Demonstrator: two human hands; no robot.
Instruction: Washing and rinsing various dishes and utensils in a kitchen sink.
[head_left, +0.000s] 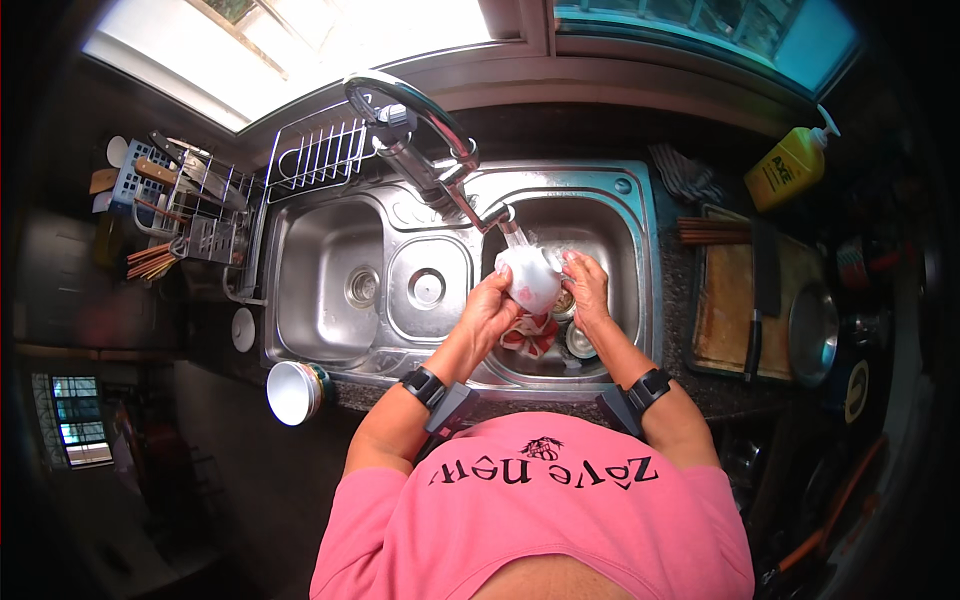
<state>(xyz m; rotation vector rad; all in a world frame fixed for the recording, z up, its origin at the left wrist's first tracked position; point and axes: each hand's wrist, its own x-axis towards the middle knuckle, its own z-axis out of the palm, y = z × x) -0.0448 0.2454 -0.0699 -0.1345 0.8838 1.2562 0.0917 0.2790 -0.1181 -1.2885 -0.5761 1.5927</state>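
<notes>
Under the tap's spout, my left hand grips a white cup with a reddish print. Water runs from the spout onto the cup. My right hand is at the cup's right side, fingers bent close to its handle; whether they grip it is unclear. Both hands are over the right basin of a stainless steel sink. Below the cup, a red and white cloth lies in that basin. A small round metal dish sits beside the cloth, partly behind my right wrist.
Left of the tap stand a wire dish rack and a utensil holder with knives and chopsticks. A white-mouthed container stands at the counter's front edge. At right, a cleaver lies on a cutting board, near a yellow pump bottle.
</notes>
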